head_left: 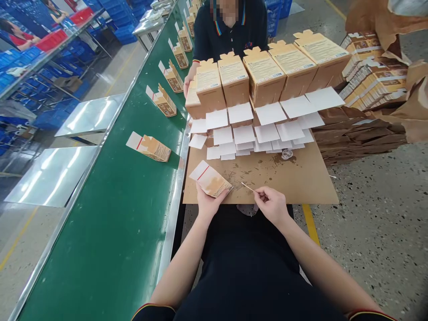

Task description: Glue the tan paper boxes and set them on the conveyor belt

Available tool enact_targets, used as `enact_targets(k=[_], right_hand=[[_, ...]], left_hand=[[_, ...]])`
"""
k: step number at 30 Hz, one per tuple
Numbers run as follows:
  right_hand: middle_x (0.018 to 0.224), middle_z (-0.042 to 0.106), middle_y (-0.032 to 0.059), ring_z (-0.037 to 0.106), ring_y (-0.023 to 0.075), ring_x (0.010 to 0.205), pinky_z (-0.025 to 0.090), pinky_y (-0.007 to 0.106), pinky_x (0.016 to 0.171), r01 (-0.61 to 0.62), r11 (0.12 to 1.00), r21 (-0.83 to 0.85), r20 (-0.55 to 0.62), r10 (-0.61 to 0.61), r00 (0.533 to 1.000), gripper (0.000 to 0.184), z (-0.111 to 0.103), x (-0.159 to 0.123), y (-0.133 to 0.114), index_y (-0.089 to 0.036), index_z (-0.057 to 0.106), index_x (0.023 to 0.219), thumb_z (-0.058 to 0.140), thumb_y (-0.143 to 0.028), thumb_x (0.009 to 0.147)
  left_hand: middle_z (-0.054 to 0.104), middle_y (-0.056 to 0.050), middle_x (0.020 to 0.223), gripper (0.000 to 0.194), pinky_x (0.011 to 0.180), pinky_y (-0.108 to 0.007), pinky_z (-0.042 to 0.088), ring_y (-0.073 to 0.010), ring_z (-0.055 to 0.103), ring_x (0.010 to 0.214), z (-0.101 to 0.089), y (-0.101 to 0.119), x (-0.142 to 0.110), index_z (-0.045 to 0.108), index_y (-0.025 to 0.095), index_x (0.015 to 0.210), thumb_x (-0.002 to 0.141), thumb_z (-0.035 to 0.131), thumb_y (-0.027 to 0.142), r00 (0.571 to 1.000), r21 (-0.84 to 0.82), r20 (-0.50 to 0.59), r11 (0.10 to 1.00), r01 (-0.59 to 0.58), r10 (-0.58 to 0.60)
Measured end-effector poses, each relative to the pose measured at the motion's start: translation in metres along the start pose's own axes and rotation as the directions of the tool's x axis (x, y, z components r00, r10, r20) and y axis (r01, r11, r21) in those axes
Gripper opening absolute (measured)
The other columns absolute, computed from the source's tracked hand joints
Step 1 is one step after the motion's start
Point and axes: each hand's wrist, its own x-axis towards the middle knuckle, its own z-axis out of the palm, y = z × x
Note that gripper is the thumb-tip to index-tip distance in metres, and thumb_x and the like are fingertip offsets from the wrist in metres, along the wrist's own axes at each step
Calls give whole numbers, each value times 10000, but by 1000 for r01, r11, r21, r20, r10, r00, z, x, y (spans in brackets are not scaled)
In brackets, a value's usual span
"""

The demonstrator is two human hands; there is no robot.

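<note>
Two bare hands worked at the near edge of a brown cardboard sheet (pixel 301 178). The left hand (pixel 207 203) gripped a flattened tan carton with a white flap (pixel 210 179), fingers closed under its lower corner. The right hand (pixel 272 203) pinched a thin pale stick (pixel 248 187) between closed fingertips, its tip just beside the carton.

- Bright, even overhead light; soft short shadows
- Glare on the shiny metal trays (pixel 88 117) far left of the hands
- Edges bend outward; face opposite blurred
</note>
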Motion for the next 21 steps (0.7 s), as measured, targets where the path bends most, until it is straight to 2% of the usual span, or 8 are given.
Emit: enact_targets(k=[3,9,12,14,16,17,19,21], right_hand=[[680,704,7,647,151,564,573,267,581,-13,1000,29,-47,14,999,208,-8,-6,-1,-241,736,822,666,-301,1009],[703,734,19,649,147,561,576,263,573,-67,997,47,-68,70,995,240,-12,-14,-3,-236,749,821,691,-363,1016],[693,734,22,656,150,561,583,266,574,-65,996,55,-53,68,996,262,-12,-13,-5,-236,755,816,689,-389,1018],[678,725,19,654,151,553,581,265,568,-51,997,59,-57,55,997,275,-13,-13,-7,-236,753,803,690,-396,1018],[663,714,16,643,149,540,573,262,555,-43,997,60,-76,48,996,287,-16,-13,-8,-236,749,789,700,-402,1018],[653,707,13,636,147,530,565,260,545,-43,997,59,-87,48,995,291,-19,-13,-8,-236,746,782,707,-404,1017],[628,690,7,626,147,511,551,261,528,-49,997,61,-102,55,993,291,-24,-13,-8,-235,749,785,719,-406,1019],[612,681,6,627,151,500,541,264,514,-55,996,71,-98,61,993,292,-27,-10,-8,-233,758,797,725,-415,1023]], left_hand=[[748,-144,1298,917,1057,-492,641,-356,769,1239,1,2,-8,586,244,1354,595,1071,416,999,92,0,995,-32,32],[771,-146,1226,832,964,-476,673,-348,798,1154,5,-2,-12,558,246,1306,644,1033,413,999,127,6,991,-48,48],[772,-144,1198,833,972,-504,679,-359,803,1136,7,-4,-11,561,246,1285,632,1039,442,998,150,11,987,-56,55],[763,-151,1214,850,1024,-555,668,-372,799,1149,-2,-3,-5,562,247,1284,628,1047,484,997,152,-26,986,-67,72],[740,-171,1291,909,1107,-622,629,-391,776,1220,-26,-2,9,537,254,1315,626,1052,548,979,132,-175,988,-78,100],[720,-180,1346,960,1145,-651,603,-402,754,1274,-45,-1,19,511,259,1338,615,1058,576,954,117,-277,989,-86,115],[658,-189,1466,1071,1193,-682,564,-413,693,1387,-89,-1,42,437,274,1390,589,1072,593,881,87,-450,989,-121,147],[608,-176,1518,1120,1210,-673,556,-404,652,1445,-134,-5,65,380,280,1396,568,1085,548,831,79,-530,986,-150,169]])
